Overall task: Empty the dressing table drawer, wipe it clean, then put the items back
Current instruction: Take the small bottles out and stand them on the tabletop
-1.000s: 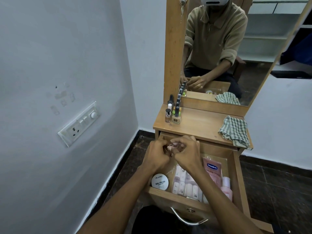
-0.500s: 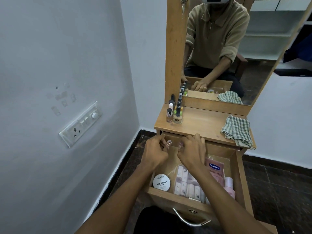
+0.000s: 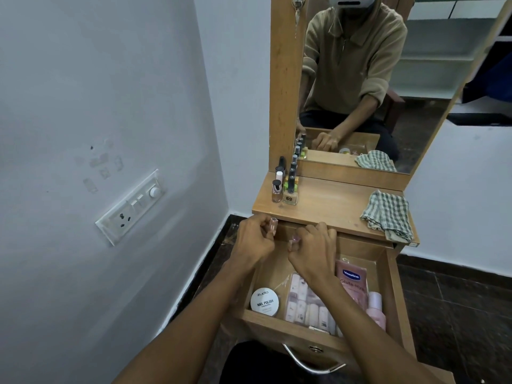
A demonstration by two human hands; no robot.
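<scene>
The wooden drawer (image 3: 394, 297) is pulled out below the dressing table top (image 3: 332, 209). Above its back left corner my left hand (image 3: 253, 241) grips a small pink nail polish bottle (image 3: 273, 225). Beside it my right hand (image 3: 314, 249) pinches another small pinkish bottle (image 3: 294, 241). Inside the drawer lie a round white nail polish remover tub (image 3: 264, 302), a clear pouch of small bottles (image 3: 304, 303), a pink Vaseline sachet (image 3: 352, 281) and a pink bottle (image 3: 375, 311).
Several nail polish bottles (image 3: 289, 187) stand at the table top's left rear. A green checked cloth (image 3: 389, 214) hangs over its right edge. A mirror (image 3: 415, 79) rises behind. A wall with a switch plate (image 3: 130, 209) stands close on the left.
Both hands, joined over the drawer a second ago, have parted and risen toward the table's front edge, each now holding its own small bottle.
</scene>
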